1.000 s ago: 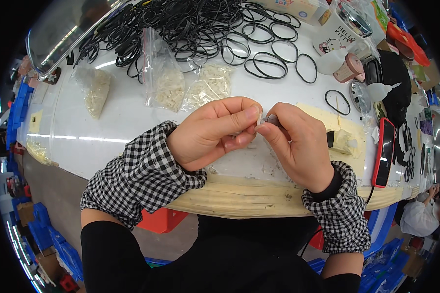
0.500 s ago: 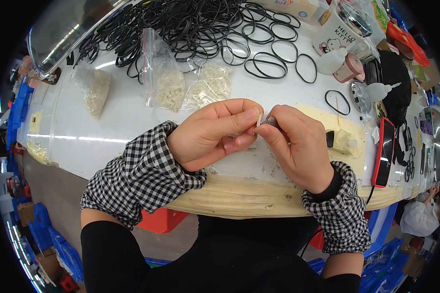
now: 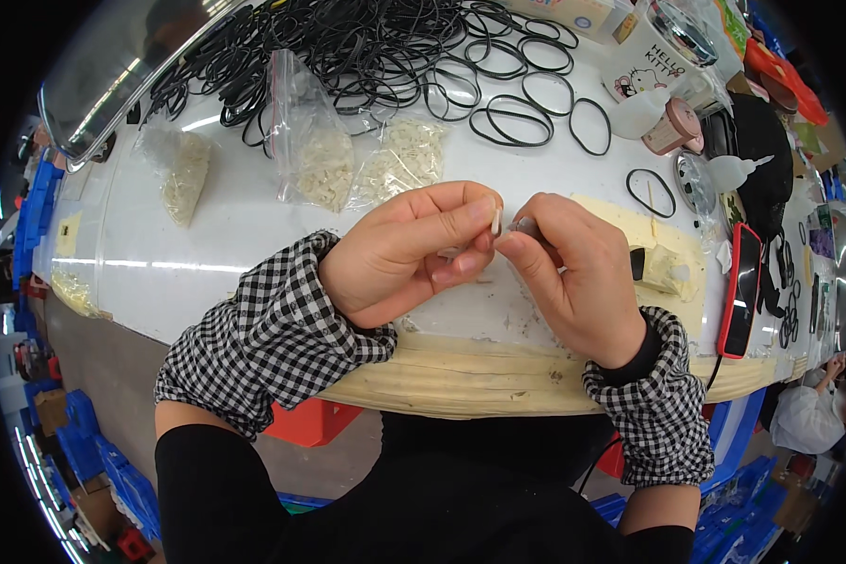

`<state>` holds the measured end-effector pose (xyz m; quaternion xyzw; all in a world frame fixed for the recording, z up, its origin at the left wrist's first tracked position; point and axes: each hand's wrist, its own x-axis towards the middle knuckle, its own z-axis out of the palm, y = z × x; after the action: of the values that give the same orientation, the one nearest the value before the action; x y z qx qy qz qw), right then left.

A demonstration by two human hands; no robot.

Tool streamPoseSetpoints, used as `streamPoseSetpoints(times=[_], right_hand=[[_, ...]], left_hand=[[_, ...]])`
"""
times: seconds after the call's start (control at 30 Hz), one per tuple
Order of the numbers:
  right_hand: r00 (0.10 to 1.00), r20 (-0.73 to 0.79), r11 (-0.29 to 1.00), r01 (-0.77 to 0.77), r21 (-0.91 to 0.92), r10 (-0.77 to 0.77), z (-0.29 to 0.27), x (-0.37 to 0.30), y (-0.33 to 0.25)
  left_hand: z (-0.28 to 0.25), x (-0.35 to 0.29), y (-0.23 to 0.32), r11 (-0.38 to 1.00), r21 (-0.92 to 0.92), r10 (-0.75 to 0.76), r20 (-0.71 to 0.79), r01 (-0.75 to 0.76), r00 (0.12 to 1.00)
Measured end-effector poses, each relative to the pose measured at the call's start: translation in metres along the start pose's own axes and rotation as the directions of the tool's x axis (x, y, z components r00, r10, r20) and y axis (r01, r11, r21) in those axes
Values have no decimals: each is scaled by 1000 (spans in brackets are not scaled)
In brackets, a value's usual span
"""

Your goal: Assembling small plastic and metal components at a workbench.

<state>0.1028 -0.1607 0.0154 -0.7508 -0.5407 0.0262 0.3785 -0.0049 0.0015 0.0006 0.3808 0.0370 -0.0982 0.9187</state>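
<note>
Over the near part of the white table, my two hands are held close together. Between thumb and forefinger, my left hand (image 3: 406, 246) pinches a small white strip-like piece (image 3: 496, 222) that stands upright at the fingertips. My right hand (image 3: 587, 273) is closed around a small grey piece (image 3: 527, 228), mostly covered by the fingers, so its kind is unclear. A narrow gap separates the right thumb from the white piece. Beyond my left hand lie clear bags (image 3: 321, 169) of small cream-coloured pieces. Right of my right hand sits a pale yellow block (image 3: 667, 273).
A heap of black rings (image 3: 348, 56) covers the far side, with loose ones beside it. At right are a white container (image 3: 639, 70), squeeze bottles (image 3: 733, 172) and a red-cased phone (image 3: 743, 291). A shiny metal object (image 3: 113, 85) stands far left. The table has a wooden front edge (image 3: 470, 381).
My hands have drawn slightly apart, opening a small gap between the right fingertips and the white piece. More of that piece shows now.
</note>
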Motion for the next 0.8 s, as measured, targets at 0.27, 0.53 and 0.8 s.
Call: streamPoseSetpoints(times=[0.27,0.53,0.8], right_hand=[[984,168,998,-57,27,52,0,-5,3],[967,254,993,9,-122,23,4,-9,-2],[999,-19,993,-30,115,32,-3,2,-2]], left_hand=[[-3,-1,12,955,-210,112,-404,-211,908],[-3,2,10,987,-57,114,-401,-149,909],[0,0,5,962,238,-74,-244,133,967]])
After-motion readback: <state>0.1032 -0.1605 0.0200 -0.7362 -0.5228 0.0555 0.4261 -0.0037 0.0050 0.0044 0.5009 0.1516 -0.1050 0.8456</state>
